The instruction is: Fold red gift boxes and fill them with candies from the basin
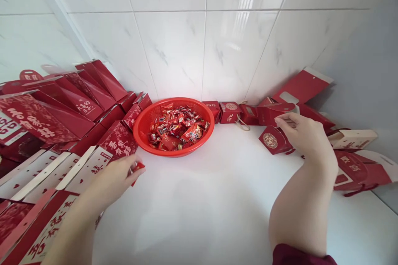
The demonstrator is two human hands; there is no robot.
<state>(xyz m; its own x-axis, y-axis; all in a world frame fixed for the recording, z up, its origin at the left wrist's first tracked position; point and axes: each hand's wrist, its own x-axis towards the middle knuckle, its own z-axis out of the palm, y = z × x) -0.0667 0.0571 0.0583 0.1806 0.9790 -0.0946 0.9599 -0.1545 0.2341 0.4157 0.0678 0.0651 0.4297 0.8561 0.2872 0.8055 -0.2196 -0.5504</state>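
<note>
My left hand (116, 178) is closed around a red-wrapped candy (138, 167), just off the lower left rim of a red plastic basket (174, 152). Many wrapped candies (178, 128) in red and dark wrappers fill that basket. On the right, my right hand (300, 132) is curled with thumb and fingertips together above a small red candy box (273, 140) with a round gold emblem. The hand covers part of this box, and whatever its fingers may pinch is hidden.
Large red gift boxes (74, 107) and white-and-red boxes (90, 169) crowd the left side. Small red boxes (230, 112), one with a string loop, line the tiled wall (174, 49). More boxes (357, 169) stand at right on the white tabletop (192, 207).
</note>
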